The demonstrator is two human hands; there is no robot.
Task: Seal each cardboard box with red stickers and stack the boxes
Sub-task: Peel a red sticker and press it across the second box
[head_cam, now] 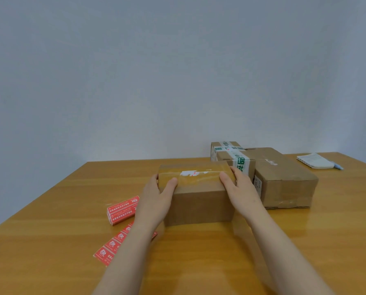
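Both hands are gripping the small box [199, 192] at table centre, left hand [158, 194] and right hand [239, 188] on its ends. No red seal on it yet, I think, so next grab a sticker [122, 207] lying just left.

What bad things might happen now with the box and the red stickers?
1. The left hand and right hand hold the front box only by its two ends, so it might slip if lifted.
2. The left forearm lies over the red sticker strip, so a move could drag or crumple it.
3. The box with green tape stands close behind; pushing the front box back may bump it.
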